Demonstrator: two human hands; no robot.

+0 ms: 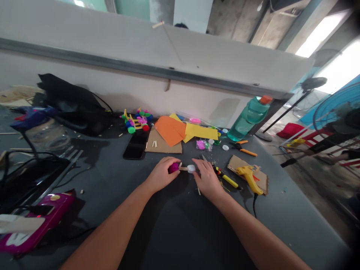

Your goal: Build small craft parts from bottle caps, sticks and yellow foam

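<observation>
My left hand (161, 174) pinches a round purple piece (173, 167), possibly a bottle cap, between thumb and fingers. Opposite it, the fingers of my right hand (208, 179) are closed on a white bottle cap (191, 168). A short flat wooden stick (183, 168) runs between the purple piece and the white cap. Both hands are low over the dark table. Just right of my right hand lies a yellow-handled tool (229, 180), its head partly hidden. Beyond the hands is a piece of cardboard (165, 149) with small wooden sticks (155, 143) on it.
A black phone (134, 146), orange paper (170, 129), yellow paper (201, 131) and colourful small models (136, 122) lie toward the wall. On the right are a teal bottle (247, 119), orange-handled pliers (247, 150) and a corded yellow glue gun (249, 177). A magenta power strip (59, 210) is at left.
</observation>
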